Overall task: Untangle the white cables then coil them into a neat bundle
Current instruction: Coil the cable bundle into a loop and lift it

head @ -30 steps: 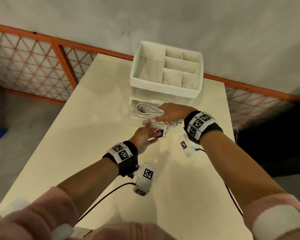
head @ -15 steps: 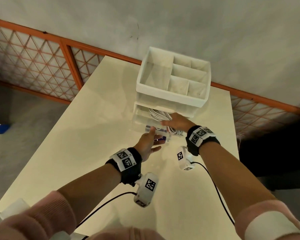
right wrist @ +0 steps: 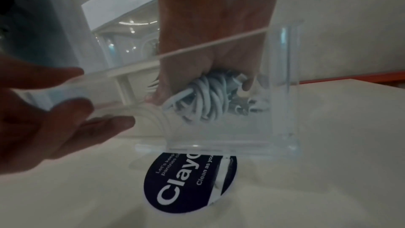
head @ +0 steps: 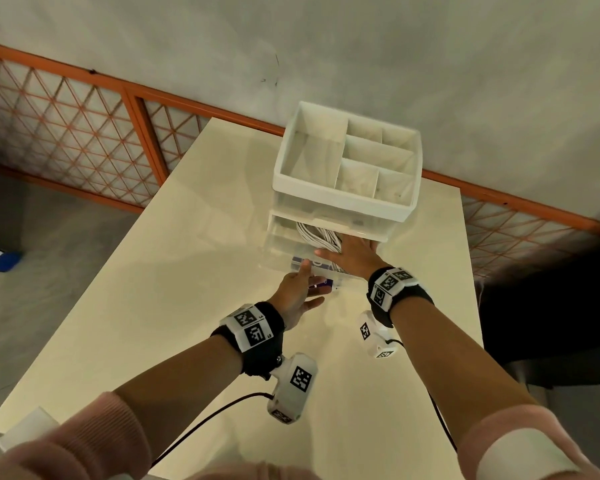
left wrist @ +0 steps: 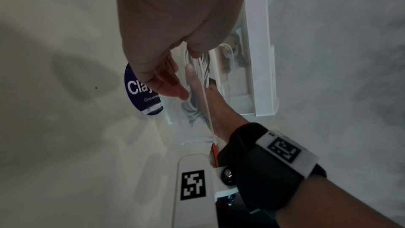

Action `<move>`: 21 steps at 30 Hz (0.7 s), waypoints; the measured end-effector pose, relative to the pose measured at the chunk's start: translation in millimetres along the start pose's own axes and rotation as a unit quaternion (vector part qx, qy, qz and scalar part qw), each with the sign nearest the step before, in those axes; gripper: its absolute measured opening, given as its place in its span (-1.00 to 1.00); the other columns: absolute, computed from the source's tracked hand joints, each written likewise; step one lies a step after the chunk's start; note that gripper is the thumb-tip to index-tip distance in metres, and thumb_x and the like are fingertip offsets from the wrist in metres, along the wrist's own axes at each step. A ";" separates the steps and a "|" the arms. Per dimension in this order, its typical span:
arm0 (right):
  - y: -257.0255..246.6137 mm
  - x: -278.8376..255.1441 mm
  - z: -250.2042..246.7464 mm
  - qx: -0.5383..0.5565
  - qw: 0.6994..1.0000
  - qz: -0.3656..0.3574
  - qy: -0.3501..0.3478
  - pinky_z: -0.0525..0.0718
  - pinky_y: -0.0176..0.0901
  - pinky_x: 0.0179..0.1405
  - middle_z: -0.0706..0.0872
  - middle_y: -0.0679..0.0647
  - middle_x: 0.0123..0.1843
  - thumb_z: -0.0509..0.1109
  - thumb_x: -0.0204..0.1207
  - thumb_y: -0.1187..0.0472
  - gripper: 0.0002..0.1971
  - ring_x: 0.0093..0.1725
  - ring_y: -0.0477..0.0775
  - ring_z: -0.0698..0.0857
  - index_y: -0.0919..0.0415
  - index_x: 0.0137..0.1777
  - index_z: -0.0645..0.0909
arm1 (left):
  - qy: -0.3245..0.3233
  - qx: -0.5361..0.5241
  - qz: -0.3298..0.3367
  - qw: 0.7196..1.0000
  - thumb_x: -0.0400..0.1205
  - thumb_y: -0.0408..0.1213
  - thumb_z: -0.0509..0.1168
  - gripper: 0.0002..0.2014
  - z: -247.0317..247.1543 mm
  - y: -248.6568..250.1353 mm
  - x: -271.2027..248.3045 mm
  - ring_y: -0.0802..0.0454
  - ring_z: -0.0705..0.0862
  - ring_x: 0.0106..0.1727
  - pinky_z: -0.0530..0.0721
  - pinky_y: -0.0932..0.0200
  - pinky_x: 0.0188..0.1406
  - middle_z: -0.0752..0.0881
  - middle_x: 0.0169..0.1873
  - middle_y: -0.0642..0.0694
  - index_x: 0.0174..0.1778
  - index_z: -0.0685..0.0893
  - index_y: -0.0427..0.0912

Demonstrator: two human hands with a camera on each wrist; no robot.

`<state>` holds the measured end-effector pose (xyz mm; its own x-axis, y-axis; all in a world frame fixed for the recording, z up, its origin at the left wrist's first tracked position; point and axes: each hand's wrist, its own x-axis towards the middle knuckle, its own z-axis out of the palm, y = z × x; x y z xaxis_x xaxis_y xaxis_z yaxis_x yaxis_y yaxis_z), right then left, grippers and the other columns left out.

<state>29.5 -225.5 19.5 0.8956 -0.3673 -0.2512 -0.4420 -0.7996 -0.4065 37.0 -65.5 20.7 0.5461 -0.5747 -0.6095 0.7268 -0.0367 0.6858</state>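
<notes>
The white cables [head: 317, 233] are a coiled bundle [right wrist: 208, 100] inside a clear pulled-out drawer [head: 279, 245] of a white organizer [head: 347, 199]. My right hand [head: 340, 247] reaches into the drawer from above, and its thumb and fingers [right wrist: 166, 82] curl round the bundle. My left hand [head: 307, 282] holds the drawer's clear front edge [right wrist: 72, 91], thumb above and fingers [right wrist: 105, 122] below. In the left wrist view the cables [left wrist: 202, 68] show just past my left fingers, with the right wrist beside them.
The organizer stands at the far end of a cream table [head: 153, 306], with open compartments on top. A dark round sticker [right wrist: 188, 181] shows at the drawer's base. An orange lattice fence [head: 84, 126] and a grey wall lie behind.
My right hand has moved the cable bundle forward and down into the drawer. My left hand has stayed on the drawer front. The head view has shifted slightly.
</notes>
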 end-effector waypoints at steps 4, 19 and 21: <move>6.0 6.5 7.9 0.013 0.999 0.022 0.032 0.04 0.22 0.65 0.31 0.10 0.63 0.39 0.34 -0.36 -0.10 0.65 0.22 0.18 0.03 0.60 0.23 | -0.001 -0.036 0.001 0.999 0.78 -0.06 -0.03 -0.60 2.6 1.9 -0.5 0.03 0.69 -0.18 0.69 0.29 -0.26 0.64 -0.17 -0.14 -0.01 0.60 -0.26; 1.1 -101.6 -24.1 0.132 0.990 0.041 0.032 0.31 -0.18 0.49 0.36 0.02 0.58 0.44 0.46 -0.12 -0.24 0.60 0.06 0.33 0.15 0.58 0.29 | -0.004 -0.113 0.037 0.993 0.80 -0.16 -0.10 -0.56 10.2 0.6 5.8 -0.02 0.71 -0.13 0.75 0.31 -0.11 0.70 -0.16 -0.29 -0.11 0.57 -0.37; 11.6 -137.9 -19.4 0.141 0.986 0.071 0.058 0.27 -0.18 0.56 0.36 -0.07 0.59 0.39 0.51 -0.12 -0.34 0.58 -0.04 0.34 0.12 0.56 0.37 | -0.002 -0.138 0.034 0.990 0.79 -0.15 -0.07 -0.58 14.3 1.8 9.2 -0.02 0.73 -0.13 0.74 0.31 -0.07 0.70 -0.15 -0.28 -0.07 0.55 -0.41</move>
<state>-98.1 -193.3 66.5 0.8159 -0.5312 -0.2282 -0.5460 -0.5780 -0.6064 37.3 -82.5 22.0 0.5960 -0.5711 -0.5644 0.7752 0.2259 0.5900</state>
